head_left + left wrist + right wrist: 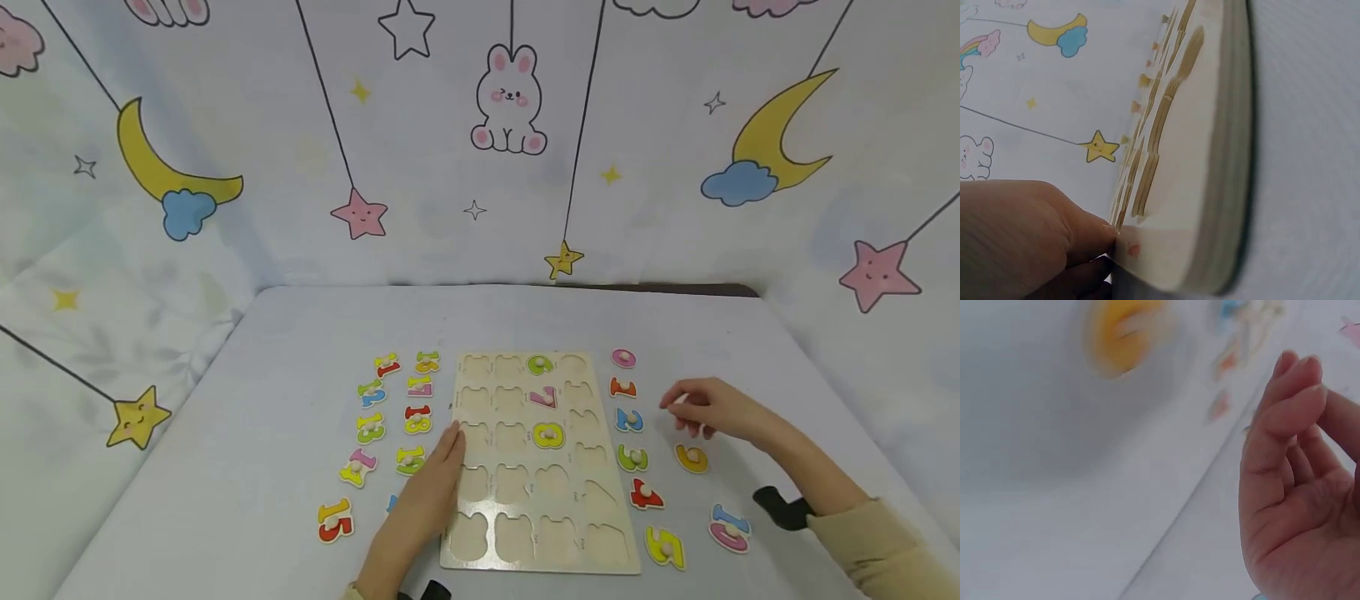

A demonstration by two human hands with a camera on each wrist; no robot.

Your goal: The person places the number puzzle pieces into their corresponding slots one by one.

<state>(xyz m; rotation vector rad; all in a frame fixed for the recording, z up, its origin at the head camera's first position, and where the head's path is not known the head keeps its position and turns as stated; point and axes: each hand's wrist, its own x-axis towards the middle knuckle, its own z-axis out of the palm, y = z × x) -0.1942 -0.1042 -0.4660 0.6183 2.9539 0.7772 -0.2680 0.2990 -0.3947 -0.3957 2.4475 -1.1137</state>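
A white table (217, 500) carries the pale board (540, 566). The left hand (431, 492) rests on the board's left edge, fingers straight and close together; the right hand (712, 408) hangs to the board's right, fingers loosely bent and empty. Number pieces (370, 427) line both sides; the 10 (729, 532) and 9 (692, 459) lie farthest right of the board, while 8 (549, 435), 7 (543, 397) and 6 (539, 365) sit on it.
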